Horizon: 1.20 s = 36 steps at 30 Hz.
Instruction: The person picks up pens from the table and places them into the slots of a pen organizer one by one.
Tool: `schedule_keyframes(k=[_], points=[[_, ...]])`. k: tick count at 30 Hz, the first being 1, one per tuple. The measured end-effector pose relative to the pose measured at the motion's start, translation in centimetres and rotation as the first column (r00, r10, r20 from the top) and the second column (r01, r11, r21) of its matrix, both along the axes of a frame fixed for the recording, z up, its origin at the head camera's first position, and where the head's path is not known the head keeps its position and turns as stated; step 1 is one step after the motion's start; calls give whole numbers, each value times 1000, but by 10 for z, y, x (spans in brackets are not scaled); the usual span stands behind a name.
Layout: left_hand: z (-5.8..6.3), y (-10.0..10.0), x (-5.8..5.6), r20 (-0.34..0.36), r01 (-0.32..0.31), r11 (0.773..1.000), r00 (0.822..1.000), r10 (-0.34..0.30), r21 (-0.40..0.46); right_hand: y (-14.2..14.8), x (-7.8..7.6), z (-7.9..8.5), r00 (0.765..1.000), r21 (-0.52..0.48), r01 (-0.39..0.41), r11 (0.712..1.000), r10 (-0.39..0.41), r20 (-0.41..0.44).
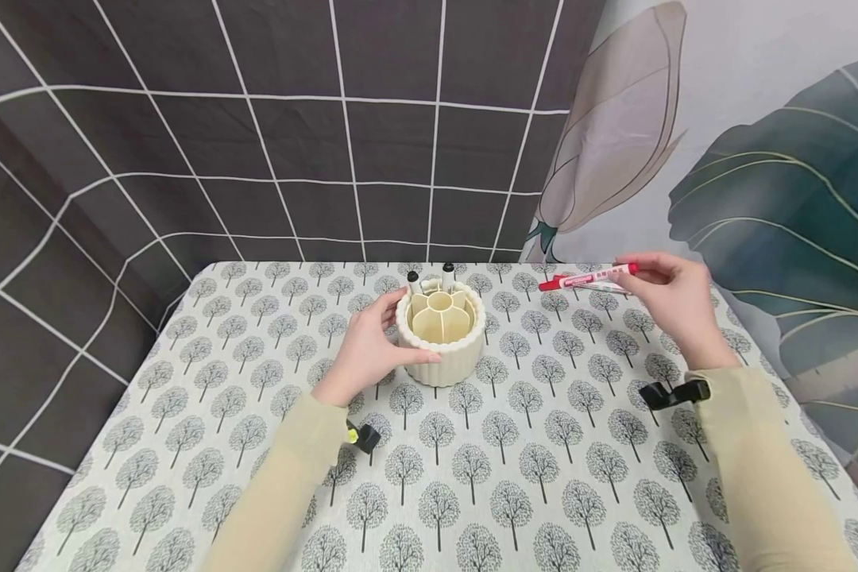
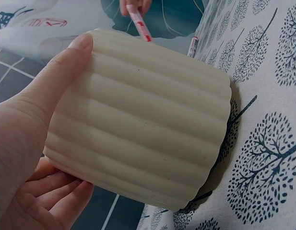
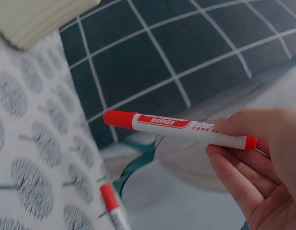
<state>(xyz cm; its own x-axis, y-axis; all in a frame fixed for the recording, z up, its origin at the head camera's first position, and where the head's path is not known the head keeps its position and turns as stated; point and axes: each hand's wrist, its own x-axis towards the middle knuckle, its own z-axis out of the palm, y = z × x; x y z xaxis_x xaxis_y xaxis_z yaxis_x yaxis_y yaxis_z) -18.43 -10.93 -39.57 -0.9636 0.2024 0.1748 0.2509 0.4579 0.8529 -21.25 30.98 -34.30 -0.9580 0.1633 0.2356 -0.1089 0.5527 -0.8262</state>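
A cream ribbed pen holder point(image 1: 446, 365) with a petal-shaped divider stands on the tablecloth. Two markers with black ends, one at the left point(image 1: 414, 281) and one at the right point(image 1: 448, 278), stick up from its back compartments. My left hand point(image 1: 363, 343) grips the holder from the left, thumb on the near side and fingers round the far side. Off to the right, my right hand point(image 1: 675, 300) pinches a red whiteboard marker point(image 3: 162, 125) near its rear end, its red cap pointing left. Another red marker point(image 3: 113, 206) lies on the cloth below, mostly hidden by the held one in the head view.
The table wears a white cloth point(image 1: 436, 469) printed with grey trees. Dark grid-patterned fabric point(image 1: 272, 143) hangs behind it, and a floral curtain point(image 1: 758, 159) hangs at the right. Black wrist-camera mounts sit on both cuffs.
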Motion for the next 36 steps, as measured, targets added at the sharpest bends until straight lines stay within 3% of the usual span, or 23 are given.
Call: schedule_keyframes(k=[10,22,31,36], points=[[0,1,0,5,-2,1000,1000,2,-6,-34,8,26,991,-59,-66,996,59,-119],[1,0,0,10,6,1000,1000,-6,-1,-67,10,48,962,-186,-189,964,144,-233],[1,0,0,13,1,1000,1000,-1,-2,-92,14,60,892,-333,-399,854,277,-358],[0,0,-1,9,-1,1000,1000,1,-8,-104,21,64,878,-291,-432,854,324,-352]])
